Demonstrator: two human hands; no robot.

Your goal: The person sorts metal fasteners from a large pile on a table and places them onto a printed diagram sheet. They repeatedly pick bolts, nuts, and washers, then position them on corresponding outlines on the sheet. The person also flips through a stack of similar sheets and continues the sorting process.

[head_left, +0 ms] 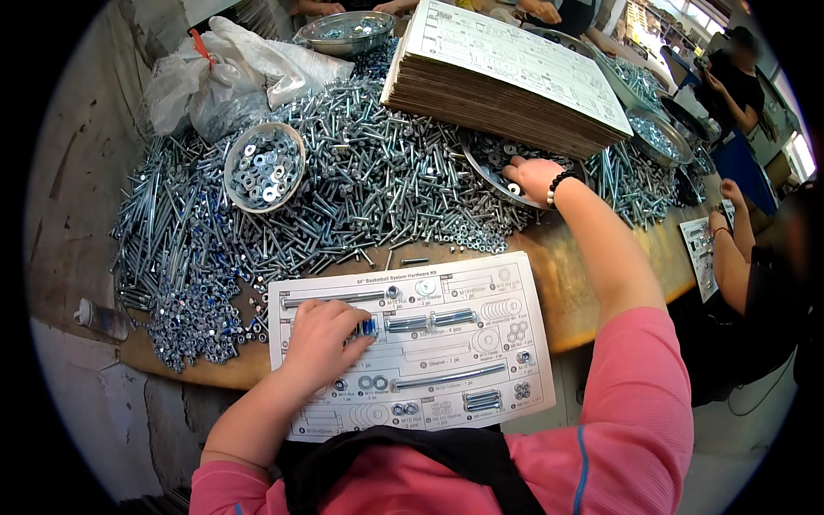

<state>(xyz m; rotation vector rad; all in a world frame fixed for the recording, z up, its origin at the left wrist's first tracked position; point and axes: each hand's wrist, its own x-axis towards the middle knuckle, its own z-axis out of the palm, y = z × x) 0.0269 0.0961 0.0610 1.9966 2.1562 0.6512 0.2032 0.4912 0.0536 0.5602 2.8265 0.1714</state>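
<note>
My left hand rests on a printed parts sheet, its fingers bent and its thumb and index closing around a few blue-ringed lock nuts. On the sheet lie a long bolt with a nut, paired bolts, another long bolt, short bolts and several loose nuts and washers. My right hand reaches into a metal bowl of dark washers. Its fingers curl at a pale washer; the fingertips are partly hidden.
A heap of bolts covers the table, with nuts at the left. A tub holds washers. A thick stack of sheets stands beyond my right hand. Plastic bags lie behind. Other people work at right and far side.
</note>
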